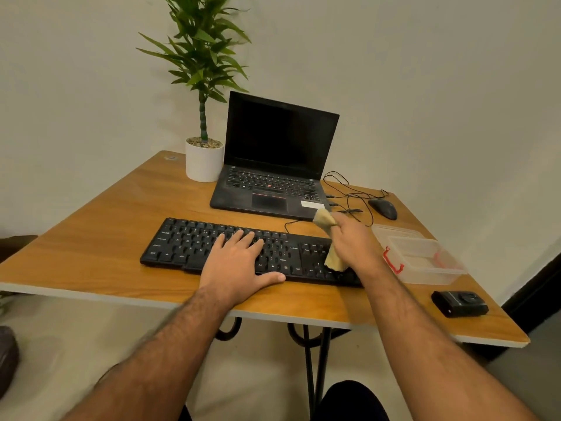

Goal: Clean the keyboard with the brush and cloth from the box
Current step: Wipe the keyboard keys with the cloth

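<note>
Fingers of the right hand (353, 241) clamp a yellow cloth (334, 259) onto the black keyboard's (212, 247) right end at frame centre, left hand (239, 262) flat with fingers slightly apart, steadying it; wiping seems underway, brush unseen, open box (425, 259) right of it.

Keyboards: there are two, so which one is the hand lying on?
The separate black keyboard nearest the person; the left hand lies flat on it. The laptop keyboard behind is untouched.

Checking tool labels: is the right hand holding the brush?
No, the right hand grips a crumpled beige cloth over the black keyboard's right end.
</note>
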